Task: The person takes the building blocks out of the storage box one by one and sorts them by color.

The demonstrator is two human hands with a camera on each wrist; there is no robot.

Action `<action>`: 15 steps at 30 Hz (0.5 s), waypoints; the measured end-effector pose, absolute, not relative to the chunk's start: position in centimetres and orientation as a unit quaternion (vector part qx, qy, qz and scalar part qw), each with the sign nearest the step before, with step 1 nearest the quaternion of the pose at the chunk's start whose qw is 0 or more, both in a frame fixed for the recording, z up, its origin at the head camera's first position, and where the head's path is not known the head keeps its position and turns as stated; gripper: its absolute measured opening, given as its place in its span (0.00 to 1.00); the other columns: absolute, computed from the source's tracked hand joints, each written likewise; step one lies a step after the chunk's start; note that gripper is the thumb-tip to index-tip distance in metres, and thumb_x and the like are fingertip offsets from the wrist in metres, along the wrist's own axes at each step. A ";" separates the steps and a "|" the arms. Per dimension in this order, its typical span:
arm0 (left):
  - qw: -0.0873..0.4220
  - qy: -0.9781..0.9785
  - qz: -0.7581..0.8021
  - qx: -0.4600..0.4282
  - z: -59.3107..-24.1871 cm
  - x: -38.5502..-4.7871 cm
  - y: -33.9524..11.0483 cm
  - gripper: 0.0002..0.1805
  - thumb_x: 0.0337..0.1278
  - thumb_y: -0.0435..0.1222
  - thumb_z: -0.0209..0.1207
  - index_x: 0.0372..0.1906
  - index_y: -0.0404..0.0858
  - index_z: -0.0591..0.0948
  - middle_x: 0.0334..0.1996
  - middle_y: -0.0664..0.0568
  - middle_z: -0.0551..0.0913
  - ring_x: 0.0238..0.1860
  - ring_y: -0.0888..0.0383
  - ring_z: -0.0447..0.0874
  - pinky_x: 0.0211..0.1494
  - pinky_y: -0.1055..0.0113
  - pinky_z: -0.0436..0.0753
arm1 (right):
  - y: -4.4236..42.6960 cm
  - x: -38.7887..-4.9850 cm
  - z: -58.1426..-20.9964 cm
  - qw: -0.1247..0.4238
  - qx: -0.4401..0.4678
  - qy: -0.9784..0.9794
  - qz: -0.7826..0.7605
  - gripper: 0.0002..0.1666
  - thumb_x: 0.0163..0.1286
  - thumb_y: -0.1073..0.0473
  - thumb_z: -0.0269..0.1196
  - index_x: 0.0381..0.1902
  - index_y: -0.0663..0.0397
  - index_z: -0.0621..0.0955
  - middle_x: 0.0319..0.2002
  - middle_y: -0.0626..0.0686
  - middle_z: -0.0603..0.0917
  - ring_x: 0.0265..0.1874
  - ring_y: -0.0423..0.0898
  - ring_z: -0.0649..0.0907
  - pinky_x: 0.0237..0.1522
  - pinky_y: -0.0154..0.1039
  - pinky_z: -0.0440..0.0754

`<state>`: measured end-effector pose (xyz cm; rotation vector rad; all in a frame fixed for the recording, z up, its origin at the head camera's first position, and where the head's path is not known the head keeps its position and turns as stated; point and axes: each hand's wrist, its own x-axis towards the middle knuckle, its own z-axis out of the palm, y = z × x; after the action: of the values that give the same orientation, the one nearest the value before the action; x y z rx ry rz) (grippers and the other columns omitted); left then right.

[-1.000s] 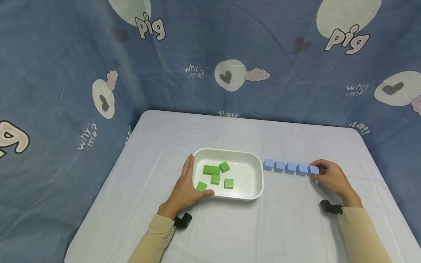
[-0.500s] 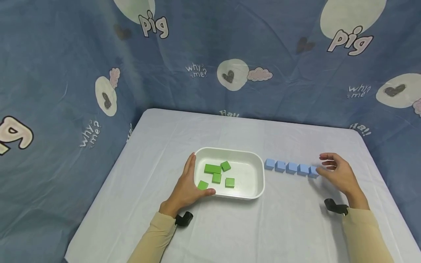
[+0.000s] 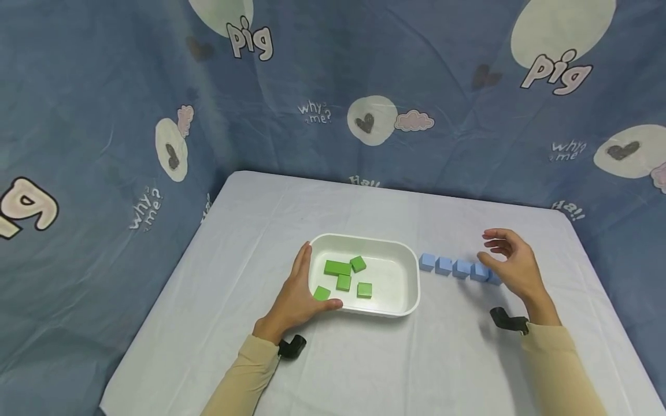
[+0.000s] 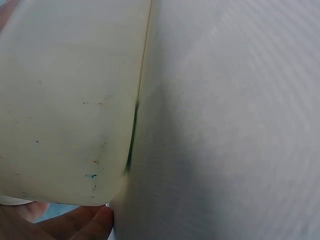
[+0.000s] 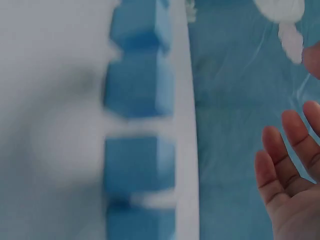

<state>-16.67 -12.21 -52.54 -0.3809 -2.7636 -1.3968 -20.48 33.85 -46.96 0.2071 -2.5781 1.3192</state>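
Note:
My left hand (image 3: 293, 297) grips the left end of a white plastic tray (image 3: 390, 271), its thumb over the front rim and its fingers along the left side. Several green blocks (image 3: 337, 268) lie scattered in the left and middle part of the tray. Just right of the tray, several blue cubes (image 3: 444, 266) stand in a row with small gaps. Above the right end of that row hangs my right hand (image 3: 512, 266), fingers loosely bent and nothing held. It partly covers the last cube (image 3: 494, 278). In the right wrist view the cubes (image 5: 140, 162) are blurred.
A white cloth covers the table (image 3: 442, 358). Blue printed fabric (image 3: 322, 69) hangs behind and to the left of it. Black wrist cameras are strapped on both wrists; the right one (image 3: 507, 319) sits near the row of cubes.
My right hand has let go of the rightmost blue cube, risen off it and swung left over the row's right end. The left hand stays on the tray.

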 end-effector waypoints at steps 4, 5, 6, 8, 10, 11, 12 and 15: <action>0.012 -0.887 -0.446 -0.120 -52.4 -16.7 -12.3 0.81 0.29 0.63 0.80 0.83 0.40 0.40 0.83 0.49 0.41 0.74 0.42 0.60 0.69 0.42 0.68 | 31.7 -21.0 -45.8 0.116 0.112 -0.852 0.498 0.29 0.63 0.75 0.68 0.61 0.70 0.75 0.55 0.63 0.78 0.51 0.51 0.79 0.54 0.26 0.75; 0.012 -0.886 -0.448 -0.119 -52.4 -16.7 -12.3 0.81 0.29 0.63 0.80 0.83 0.40 0.40 0.83 0.49 0.41 0.74 0.42 0.60 0.69 0.42 0.68 | 31.1 -21.1 -45.4 0.115 0.123 -0.843 0.511 0.28 0.62 0.76 0.68 0.61 0.70 0.75 0.55 0.63 0.78 0.51 0.51 0.79 0.55 0.27 0.75; 0.012 -0.886 -0.449 -0.118 -52.4 -16.7 -12.3 0.81 0.29 0.62 0.80 0.83 0.40 0.40 0.83 0.50 0.41 0.74 0.42 0.60 0.69 0.42 0.68 | 30.6 -21.2 -45.1 0.113 0.133 -0.835 0.522 0.28 0.62 0.77 0.68 0.60 0.70 0.75 0.54 0.63 0.78 0.51 0.51 0.79 0.55 0.28 0.76; 0.010 -0.885 -0.451 -0.117 -52.5 -16.7 -12.2 0.81 0.29 0.62 0.80 0.83 0.40 0.40 0.83 0.50 0.40 0.75 0.43 0.59 0.70 0.42 0.67 | 29.6 -21.5 -44.6 0.111 0.155 -0.821 0.538 0.28 0.61 0.77 0.68 0.60 0.71 0.76 0.54 0.64 0.78 0.51 0.51 0.79 0.55 0.30 0.76; 0.008 -0.883 -0.454 -0.116 -52.5 -16.6 -12.2 0.81 0.29 0.61 0.81 0.83 0.40 0.40 0.83 0.51 0.40 0.75 0.43 0.58 0.70 0.43 0.67 | 28.7 -21.8 -44.3 0.110 0.173 -0.811 0.548 0.28 0.61 0.78 0.68 0.60 0.72 0.75 0.54 0.66 0.78 0.51 0.51 0.79 0.55 0.30 0.77; 0.007 -0.883 -0.455 -0.116 -52.5 -16.6 -12.2 0.81 0.29 0.61 0.81 0.83 0.40 0.40 0.83 0.51 0.40 0.75 0.43 0.58 0.70 0.43 0.67 | 28.3 -21.9 -44.2 0.109 0.180 -0.806 0.554 0.29 0.60 0.78 0.67 0.60 0.73 0.75 0.54 0.67 0.78 0.51 0.52 0.79 0.56 0.31 0.77; 0.007 -0.883 -0.454 -0.116 -52.5 -16.6 -12.2 0.81 0.29 0.61 0.81 0.83 0.40 0.40 0.83 0.52 0.40 0.75 0.43 0.58 0.70 0.43 0.67 | 27.9 -22.1 -44.1 0.108 0.188 -0.801 0.558 0.29 0.60 0.79 0.67 0.60 0.74 0.75 0.54 0.67 0.78 0.51 0.52 0.79 0.56 0.31 0.77; 0.007 -0.885 -0.451 -0.117 -52.5 -16.6 -12.2 0.80 0.29 0.61 0.81 0.83 0.40 0.40 0.83 0.52 0.40 0.74 0.43 0.60 0.70 0.43 0.68 | 26.7 -22.6 -44.0 0.107 0.198 -0.790 0.570 0.28 0.59 0.79 0.67 0.59 0.73 0.76 0.54 0.68 0.79 0.51 0.52 0.80 0.56 0.32 0.77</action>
<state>-16.63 -12.22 -52.48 -0.3652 -2.7670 -1.4109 -22.60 26.72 -43.96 0.5830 -2.3262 1.6780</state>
